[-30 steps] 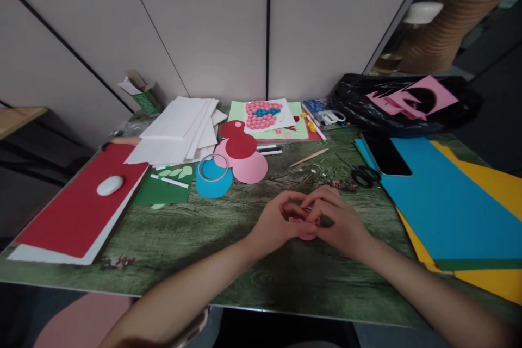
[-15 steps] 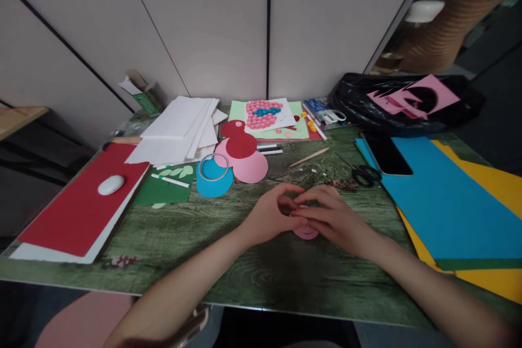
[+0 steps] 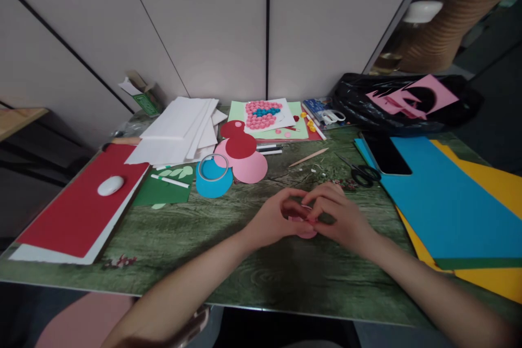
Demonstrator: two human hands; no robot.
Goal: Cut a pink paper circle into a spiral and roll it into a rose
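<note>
My left hand (image 3: 271,218) curves around a small piece of pink paper (image 3: 307,234) just above the tabletop, its thumb and fingers closed on the edge. From the other side my right hand (image 3: 345,218) pinches the same pink paper with thumb and fingertips. The paper looks round, and its middle is mostly hidden by my fingers. Beyond my right hand lie black-handled scissors (image 3: 366,175). A pointed wooden stick (image 3: 309,157) rests farther back.
Pink, red and blue paper circles (image 3: 250,167) lie left of centre, with a tape ring (image 3: 213,167) on the blue one. Blue sheets (image 3: 452,201) and a phone (image 3: 385,153) occupy the right. Red card (image 3: 77,212) carries a white oval object (image 3: 110,185). White paper (image 3: 177,125) is stacked behind.
My right hand's fingers have bent and drawn together into a pinch on the pink paper. My left hand has shifted slightly right, and the paper has turned or folded a little.
</note>
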